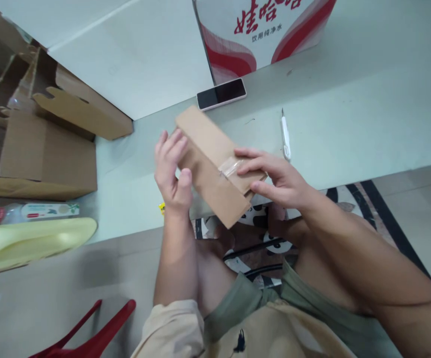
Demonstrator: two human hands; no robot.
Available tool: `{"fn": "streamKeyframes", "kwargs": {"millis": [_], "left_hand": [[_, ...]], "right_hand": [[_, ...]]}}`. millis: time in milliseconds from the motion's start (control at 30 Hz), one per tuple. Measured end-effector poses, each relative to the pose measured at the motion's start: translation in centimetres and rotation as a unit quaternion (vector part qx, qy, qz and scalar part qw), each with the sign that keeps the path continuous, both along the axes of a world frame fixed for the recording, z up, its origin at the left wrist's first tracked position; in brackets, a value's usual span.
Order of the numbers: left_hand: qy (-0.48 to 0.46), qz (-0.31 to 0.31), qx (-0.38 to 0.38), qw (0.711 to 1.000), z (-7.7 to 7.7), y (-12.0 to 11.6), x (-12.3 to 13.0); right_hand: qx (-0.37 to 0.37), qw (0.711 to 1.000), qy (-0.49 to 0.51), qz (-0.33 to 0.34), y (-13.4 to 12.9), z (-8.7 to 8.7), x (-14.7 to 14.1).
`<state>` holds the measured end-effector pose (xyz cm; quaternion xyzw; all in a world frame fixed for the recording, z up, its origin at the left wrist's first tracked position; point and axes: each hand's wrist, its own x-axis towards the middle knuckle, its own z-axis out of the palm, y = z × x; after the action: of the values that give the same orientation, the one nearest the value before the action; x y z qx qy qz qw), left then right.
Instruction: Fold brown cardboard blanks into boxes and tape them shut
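Note:
A small brown cardboard box (pixel 208 164) is held tilted over the near edge of the pale table, with a piece of clear tape (pixel 231 167) on its right part. My left hand (pixel 173 171) is at the box's left end, fingertips against it and the thumb apart. At the right end, my right hand (pixel 273 174) grips the box near the tape, fingers on top and thumb lower down. A white cutter pen (pixel 285 136) lies on the table to the right, its tip pointing away from me.
A black-faced device (pixel 222 94) lies before a red and white carton (pixel 266 40) and a large white box (pixel 133 54). Open cardboard boxes (pixel 51 154), a plastic bottle (pixel 14 214) and a pale green object (pixel 40 241) are at left. A red chair (pixel 88 343) stands below.

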<state>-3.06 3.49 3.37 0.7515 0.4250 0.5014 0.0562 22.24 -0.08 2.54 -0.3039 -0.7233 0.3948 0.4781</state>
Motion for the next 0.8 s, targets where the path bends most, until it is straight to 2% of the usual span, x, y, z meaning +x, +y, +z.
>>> {"fn": "streamKeyframes", "kwargs": {"millis": [67,100,133,200,267,333,433,533,600,700,767,800], "left_hand": [[0.041,-0.020,-0.001,0.999,0.3,-0.1,0.1],[0.044,-0.021,-0.006,0.999,0.2,-0.1,0.2],[0.037,-0.019,-0.004,0.999,0.0,-0.1,0.3],[0.009,-0.015,0.014,1.000,-0.6,0.0,0.4],[-0.017,-0.011,0.033,0.999,-1.1,0.1,0.4],[-0.031,-0.010,0.042,0.999,-1.4,0.1,0.5],[-0.037,-0.013,0.044,0.998,-1.5,0.0,0.6],[-0.036,-0.011,0.045,0.998,-1.4,0.0,0.6],[-0.030,-0.006,0.047,0.998,-1.4,0.0,0.6],[-0.017,0.005,0.046,0.999,-1.4,0.0,0.7],[-0.010,0.012,0.040,0.999,-1.5,0.0,0.8],[-0.007,0.017,0.037,0.999,-1.5,-0.1,0.8]], "right_hand": [[-0.015,0.999,0.007,0.036,-0.1,0.1,0.1],[-0.029,0.999,0.011,0.021,-0.1,0.1,0.2],[-0.046,0.999,0.009,-0.018,0.0,0.0,0.4],[-0.078,0.986,-0.038,-0.142,0.4,-0.4,1.1],[-0.091,0.948,-0.150,-0.264,1.0,-1.1,2.2],[-0.099,0.893,-0.289,-0.329,1.8,-2.0,3.3],[-0.144,0.823,-0.432,-0.339,2.8,-3.0,4.5],[-0.194,0.793,-0.472,-0.333,3.3,-2.9,4.8],[-0.215,0.808,-0.424,-0.349,3.3,-2.4,4.5],[-0.218,0.889,-0.208,-0.344,2.6,-1.3,3.5],[-0.174,0.938,-0.046,-0.295,1.5,-0.5,2.7],[-0.143,0.953,0.011,-0.266,0.8,0.0,2.4]]}}
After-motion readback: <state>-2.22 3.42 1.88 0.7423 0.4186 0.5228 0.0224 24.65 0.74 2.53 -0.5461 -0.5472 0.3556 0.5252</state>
